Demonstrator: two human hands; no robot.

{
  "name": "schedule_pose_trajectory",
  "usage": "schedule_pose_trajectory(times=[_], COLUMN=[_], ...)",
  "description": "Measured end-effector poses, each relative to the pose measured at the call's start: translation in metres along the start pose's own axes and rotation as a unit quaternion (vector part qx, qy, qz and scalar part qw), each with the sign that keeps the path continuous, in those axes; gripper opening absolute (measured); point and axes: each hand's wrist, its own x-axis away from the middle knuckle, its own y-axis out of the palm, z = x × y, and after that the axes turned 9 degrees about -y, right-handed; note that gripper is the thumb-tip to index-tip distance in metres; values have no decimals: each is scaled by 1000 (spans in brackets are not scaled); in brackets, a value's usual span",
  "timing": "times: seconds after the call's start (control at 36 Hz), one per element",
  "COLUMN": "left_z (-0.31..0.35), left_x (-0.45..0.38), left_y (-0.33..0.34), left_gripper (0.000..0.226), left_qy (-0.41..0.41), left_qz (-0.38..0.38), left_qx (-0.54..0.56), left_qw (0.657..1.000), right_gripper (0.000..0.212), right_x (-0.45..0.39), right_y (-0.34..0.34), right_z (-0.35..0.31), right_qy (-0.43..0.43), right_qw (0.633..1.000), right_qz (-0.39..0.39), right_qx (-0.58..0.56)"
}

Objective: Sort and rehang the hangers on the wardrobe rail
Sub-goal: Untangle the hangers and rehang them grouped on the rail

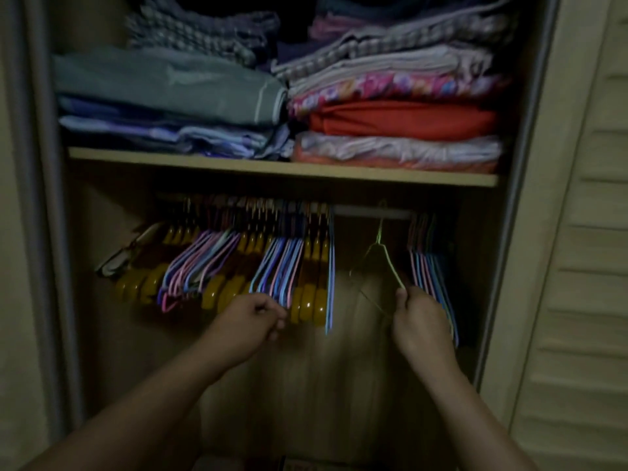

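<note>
Gripping a lone green wire hanger directly above it, the right hand works nearer the small bunch; the left hand, well apart, pinches the big bunch.

Two arms of the person are in view, and both are bare from the lower edge of the picture up to the wrists. No sleeve covers either forearm. The left hand wears nothing: no glove, no ring and no watch or band at the wrist can be seen. The right hand is bare in the same way. The light is dim and the picture is soft, so fine details such as the nails cannot be told.
</note>
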Motion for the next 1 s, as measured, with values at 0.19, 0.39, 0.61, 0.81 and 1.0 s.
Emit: schedule_pose_trajectory(times=[0.19, 0.39, 0.61, 0.81, 1.0], left_z=[11, -9, -19, -17, -16], left_x=[7, 16, 17, 14, 10], left_y=[-19, -23, -16, -10, -4], left_gripper=[20, 20, 21, 20, 20], left_qy=[-13, -55, -92, -100, -111], left_qz=[23, -1, -13, -24, -40], left_qx=[11, 27, 60, 57, 47], left_qw=[1000, 998, 994, 993, 992], right_gripper=[19, 59, 53, 54, 47], right_x=[-59, -45, -45, -45, -27], right_y=[34, 57, 45, 26, 26], right_z=[3, 12, 21, 36, 6], right_qy=[19, 12, 19, 15, -98], right_qw=[999, 995, 992, 983, 961], right_qz=[-34, -77, -78, -90, 29], right_qx=[8, 62, 102, 157, 257])
